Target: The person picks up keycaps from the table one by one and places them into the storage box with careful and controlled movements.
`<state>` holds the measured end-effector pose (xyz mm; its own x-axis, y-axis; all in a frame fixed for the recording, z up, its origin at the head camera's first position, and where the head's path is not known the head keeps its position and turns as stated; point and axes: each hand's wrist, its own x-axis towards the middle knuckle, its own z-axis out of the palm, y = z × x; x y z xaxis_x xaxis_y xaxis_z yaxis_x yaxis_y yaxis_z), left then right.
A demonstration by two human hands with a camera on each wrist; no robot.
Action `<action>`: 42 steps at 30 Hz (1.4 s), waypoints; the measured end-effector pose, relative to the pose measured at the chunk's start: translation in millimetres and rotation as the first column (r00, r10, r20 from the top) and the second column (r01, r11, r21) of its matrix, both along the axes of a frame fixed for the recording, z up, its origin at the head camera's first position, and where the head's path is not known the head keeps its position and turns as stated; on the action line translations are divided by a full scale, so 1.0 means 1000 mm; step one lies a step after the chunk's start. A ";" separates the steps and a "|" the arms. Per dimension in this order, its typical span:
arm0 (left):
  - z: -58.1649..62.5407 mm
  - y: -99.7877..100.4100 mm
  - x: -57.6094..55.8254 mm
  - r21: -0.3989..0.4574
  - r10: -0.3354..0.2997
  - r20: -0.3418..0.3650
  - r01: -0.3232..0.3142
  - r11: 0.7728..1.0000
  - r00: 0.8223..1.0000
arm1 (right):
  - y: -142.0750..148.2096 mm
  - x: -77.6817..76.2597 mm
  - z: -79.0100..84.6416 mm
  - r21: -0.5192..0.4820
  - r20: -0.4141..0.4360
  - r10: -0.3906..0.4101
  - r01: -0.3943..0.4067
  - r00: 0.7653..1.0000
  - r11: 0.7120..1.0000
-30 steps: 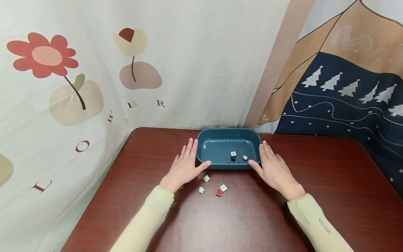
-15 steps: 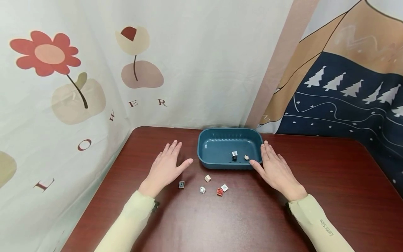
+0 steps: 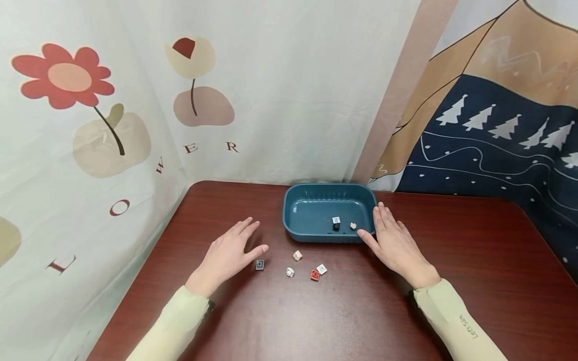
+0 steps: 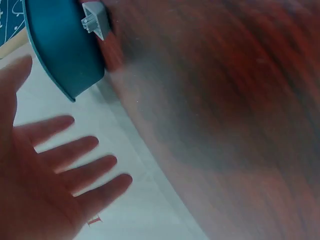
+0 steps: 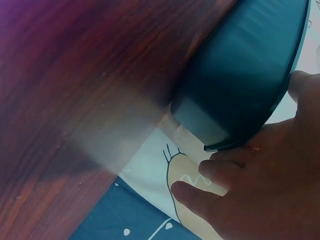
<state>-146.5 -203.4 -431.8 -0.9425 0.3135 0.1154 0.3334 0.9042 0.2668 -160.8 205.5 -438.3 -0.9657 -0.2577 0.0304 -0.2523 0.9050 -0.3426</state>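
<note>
A left hand [image 3: 223, 255], fingers loose and holding nothing, hovers beside a gray keycap [image 3: 260, 264] just to its right; four more keycaps [image 3: 314, 275] lie farther right, on the near side of a blue bin [image 3: 311, 213], its right end touched by the straight, unclenched fingers of a right hand [image 3: 398, 243].

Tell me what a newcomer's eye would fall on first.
Probably the red flower printed on the white cloth at left. Next, the teal rectangular basin near the far edge of the reddish-brown table, the person's right hand against its right side. Then the small square red piece in front of the basin.
</note>
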 end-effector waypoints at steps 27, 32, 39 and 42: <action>-0.011 -0.004 0.017 -0.112 -0.414 -0.017 0.410 0.905 0.910 | -0.001 -0.001 0.001 -0.004 0.002 0.007 -0.007 1.000 1.000; -0.009 -0.003 0.016 -0.096 -0.418 -0.002 0.416 0.904 0.908 | -0.001 -0.001 0.000 -0.007 0.005 0.006 -0.006 1.000 1.000; -0.009 -0.002 0.014 -0.071 -0.442 -0.009 0.440 0.895 0.897 | 0.000 -0.001 0.000 -0.007 0.002 0.004 -0.004 1.000 1.000; -0.009 -0.001 0.014 -0.070 -0.443 -0.016 0.441 0.895 0.896 | 0.000 -0.001 -0.001 -0.007 0.005 0.002 -0.002 1.000 1.000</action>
<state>-132.6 -204.5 -441.1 -0.7015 0.7045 0.1081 0.7096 0.6762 0.1980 -161.4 205.5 -438.8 -0.9653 -0.2596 0.0277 -0.2526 0.9020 -0.3502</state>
